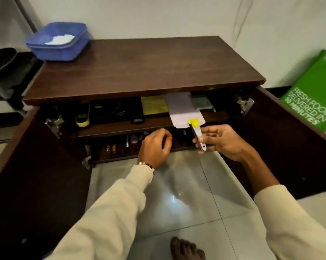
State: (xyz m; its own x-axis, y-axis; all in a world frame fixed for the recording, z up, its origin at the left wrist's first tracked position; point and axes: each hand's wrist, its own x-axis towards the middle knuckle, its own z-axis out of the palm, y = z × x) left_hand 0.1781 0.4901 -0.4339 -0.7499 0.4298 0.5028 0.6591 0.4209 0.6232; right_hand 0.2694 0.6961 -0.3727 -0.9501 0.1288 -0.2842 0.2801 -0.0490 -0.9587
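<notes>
- Two doors of the cabinet (139, 68) stand wide; a swinging sleeve could catch one.
- White paper (181, 109) overhangs the upper shelf; the tool could drag it off.
- Left hand (154, 147) is curled by the lower shelf; whether it holds anything I cannot tell.
- Right hand (226, 141) pinches the yellow-tipped metal tool (196, 131) before the shelf edge; a loose pinch could drop it onto the tiles (177, 184).

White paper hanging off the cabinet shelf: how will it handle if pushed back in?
The white paper looks thin and flat, so it is probably light and floppy. Its front end overhangs the shelf edge unsupported, so a push there may buckle it rather than slide it.
</notes>
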